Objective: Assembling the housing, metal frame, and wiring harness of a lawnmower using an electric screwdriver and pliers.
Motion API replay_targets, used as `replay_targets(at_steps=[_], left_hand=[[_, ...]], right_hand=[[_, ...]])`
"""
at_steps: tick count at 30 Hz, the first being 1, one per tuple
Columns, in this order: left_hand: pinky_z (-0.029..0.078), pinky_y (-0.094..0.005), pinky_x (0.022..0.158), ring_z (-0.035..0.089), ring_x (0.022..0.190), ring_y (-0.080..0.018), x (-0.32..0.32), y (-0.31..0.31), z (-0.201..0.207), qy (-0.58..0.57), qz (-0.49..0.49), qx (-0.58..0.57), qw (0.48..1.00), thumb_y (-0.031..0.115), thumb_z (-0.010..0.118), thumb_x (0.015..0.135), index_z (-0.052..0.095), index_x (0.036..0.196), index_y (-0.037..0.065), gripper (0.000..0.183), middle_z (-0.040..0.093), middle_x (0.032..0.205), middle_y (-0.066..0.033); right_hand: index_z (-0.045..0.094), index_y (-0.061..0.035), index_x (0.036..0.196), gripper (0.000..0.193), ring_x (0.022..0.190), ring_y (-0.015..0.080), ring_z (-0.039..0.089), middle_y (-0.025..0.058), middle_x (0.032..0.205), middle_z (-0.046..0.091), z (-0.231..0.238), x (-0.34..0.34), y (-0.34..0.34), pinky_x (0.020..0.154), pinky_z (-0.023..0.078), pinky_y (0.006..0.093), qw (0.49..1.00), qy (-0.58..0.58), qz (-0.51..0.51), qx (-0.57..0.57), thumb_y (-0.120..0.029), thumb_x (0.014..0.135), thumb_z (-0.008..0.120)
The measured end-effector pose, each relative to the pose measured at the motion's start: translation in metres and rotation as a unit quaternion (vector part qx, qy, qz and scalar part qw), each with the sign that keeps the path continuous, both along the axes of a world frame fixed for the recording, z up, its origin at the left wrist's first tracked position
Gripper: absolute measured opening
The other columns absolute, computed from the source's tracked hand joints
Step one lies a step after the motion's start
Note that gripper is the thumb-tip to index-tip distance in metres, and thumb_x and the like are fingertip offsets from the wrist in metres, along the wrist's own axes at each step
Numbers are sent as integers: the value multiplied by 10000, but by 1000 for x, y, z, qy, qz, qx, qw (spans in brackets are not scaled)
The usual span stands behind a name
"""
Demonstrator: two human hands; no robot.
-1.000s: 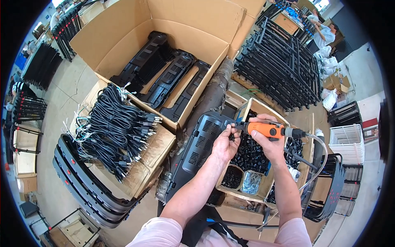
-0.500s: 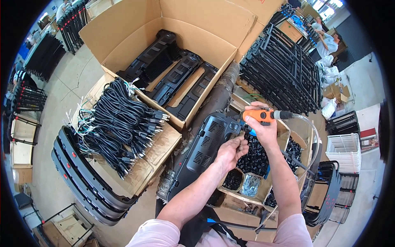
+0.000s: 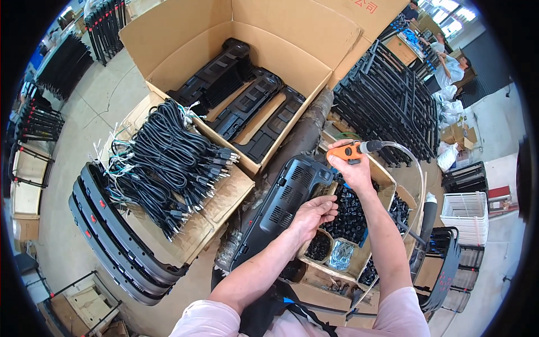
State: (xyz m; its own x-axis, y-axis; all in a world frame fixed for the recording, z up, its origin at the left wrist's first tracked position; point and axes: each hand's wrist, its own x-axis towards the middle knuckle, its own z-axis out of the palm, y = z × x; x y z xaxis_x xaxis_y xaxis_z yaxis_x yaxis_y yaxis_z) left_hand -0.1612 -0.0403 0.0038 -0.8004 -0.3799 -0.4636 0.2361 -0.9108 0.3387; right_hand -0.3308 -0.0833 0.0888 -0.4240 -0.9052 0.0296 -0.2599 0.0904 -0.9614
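Observation:
A black plastic housing [image 3: 286,194] with vent slots lies slantwise before me on a dark, worn padded beam [image 3: 306,123]. My right hand [image 3: 355,169] is wrapped round an orange pneumatic screwdriver [image 3: 347,151] at the housing's far right end. A clear air hose [image 3: 412,163] curves away from the tool's back. My left hand [image 3: 312,218] is beside the housing's right edge, with thumb and fingers pinched together. Whatever its fingertips hold, if anything, is too small to make out. Just right of them is a bin of small black plastic parts [image 3: 349,216].
Nearby tubs hold dark screws [image 3: 318,247] and silvery screws [image 3: 341,254]. Left of the housing, bundled black cables [image 3: 168,151] lie on cardboard, above curved black panels [image 3: 112,241]. A large carton [image 3: 314,121] contains more black housings. Black frames [image 3: 387,101] are stacked behind, near other people.
My left hand has drawn back from the housing's corner toward me. The screwdriver has tilted, its hose end rising, and my right hand has shifted slightly left. The view has moved a little.

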Motion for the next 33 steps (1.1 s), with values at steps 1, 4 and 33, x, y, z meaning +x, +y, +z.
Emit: replay_targets(at_steps=[1, 4, 33], left_hand=[[594, -268, 787, 686, 867, -118, 1, 0, -1, 2, 1, 0, 1000, 198, 582, 1106, 676, 1308, 38, 273, 730, 1027, -45], [607, -291, 820, 712, 874, -158, 4, -2, 0, 12, -5, -33, 999, 179, 554, 1116, 642, 1317, 10, 277, 736, 1051, -84], [495, -258, 635, 537, 709, -126, 3, -54, -4, 86, 233, 233, 940, 321, 595, 1098, 653, 1068, 107, 224, 597, 841, 17]], right_hand=[[698, -46, 1096, 280, 1027, 134, 685, 46, 1108, 748, 1, 2, -1, 948, 551, 314, 1000, 2, 1, 0, -95, 852, 827], [702, -50, 1090, 275, 1022, 132, 684, 43, 1100, 748, 1, 4, -2, 946, 552, 316, 1000, 18, 14, -5, -100, 849, 824], [584, 3, 1340, 520, 1133, 197, 693, 144, 1241, 733, 50, 61, 52, 1043, 542, 355, 996, -46, 43, -61, -33, 875, 816]])
